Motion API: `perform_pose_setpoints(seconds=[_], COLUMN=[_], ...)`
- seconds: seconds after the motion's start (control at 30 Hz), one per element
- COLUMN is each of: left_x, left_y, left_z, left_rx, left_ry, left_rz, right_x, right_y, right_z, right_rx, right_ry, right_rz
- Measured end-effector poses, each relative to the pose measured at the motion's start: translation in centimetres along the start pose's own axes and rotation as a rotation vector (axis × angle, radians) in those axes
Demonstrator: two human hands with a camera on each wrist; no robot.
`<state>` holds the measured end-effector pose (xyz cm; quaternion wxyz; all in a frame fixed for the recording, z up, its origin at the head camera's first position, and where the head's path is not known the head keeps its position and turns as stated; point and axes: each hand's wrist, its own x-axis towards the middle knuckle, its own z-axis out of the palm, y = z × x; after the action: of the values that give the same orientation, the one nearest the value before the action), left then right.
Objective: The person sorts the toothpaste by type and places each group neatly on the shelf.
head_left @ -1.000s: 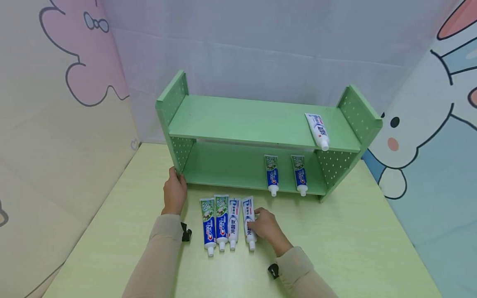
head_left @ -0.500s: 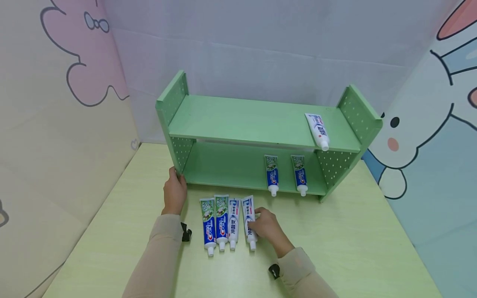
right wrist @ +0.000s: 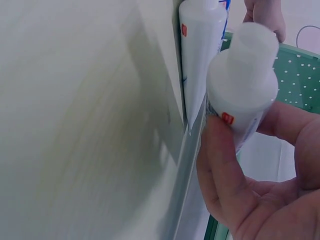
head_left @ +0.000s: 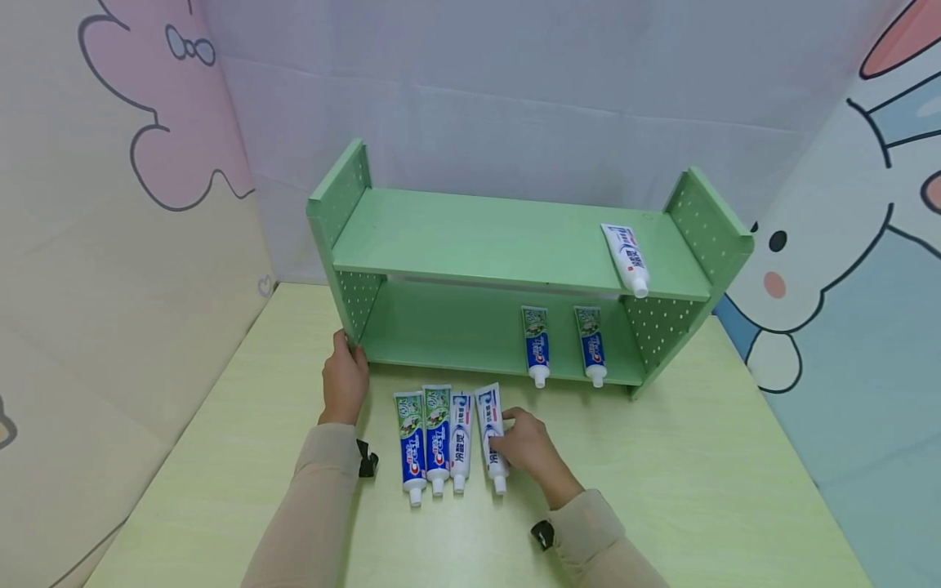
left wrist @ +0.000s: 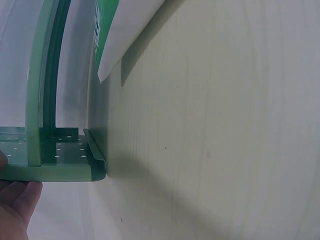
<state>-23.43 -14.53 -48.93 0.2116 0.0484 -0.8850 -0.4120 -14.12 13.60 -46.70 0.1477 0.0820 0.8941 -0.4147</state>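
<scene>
My left hand (head_left: 345,382) grips the lower front of the green shelf's (head_left: 470,237) left side panel. Thumb and fingers lie on opposite sides of that panel in the left wrist view, the hand (left wrist: 17,205) being partly cut off. My right hand (head_left: 531,447) pinches a white toothpaste tube (head_left: 490,416) between thumb and fingers, its cap toward me. Close up in the right wrist view, the tube's white cap end (right wrist: 242,75) faces the camera. Left of it lie another white toothpaste tube (head_left: 461,437) and two green-and-blue toothpaste tubes, one (head_left: 437,429) beside the other (head_left: 411,437).
Two green-and-blue tubes, one (head_left: 537,336) left of the other (head_left: 590,336), lie on the lower board at right, caps over its front edge. A white tube (head_left: 627,255) lies on the upper board's right part. The pale table (head_left: 698,490) extends around the shelf.
The held white tube has tilted slightly, its cap end shifting a little right and its far end slightly away from me. The left hand and the shelf have stayed put.
</scene>
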Motion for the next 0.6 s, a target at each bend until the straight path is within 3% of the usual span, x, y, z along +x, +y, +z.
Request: perform_pose_setpoints(seconds=[0.6], left_x=[0.04], left_y=[-0.15], left_z=[0.06], left_rx=[0.002], left_ry=[0.003], left_rz=[0.002], right_x=[-0.31], right_y=[-0.4], right_z=[-0.77], right_rx=[0.064], right_ry=[-0.018], right_rz=[-0.021])
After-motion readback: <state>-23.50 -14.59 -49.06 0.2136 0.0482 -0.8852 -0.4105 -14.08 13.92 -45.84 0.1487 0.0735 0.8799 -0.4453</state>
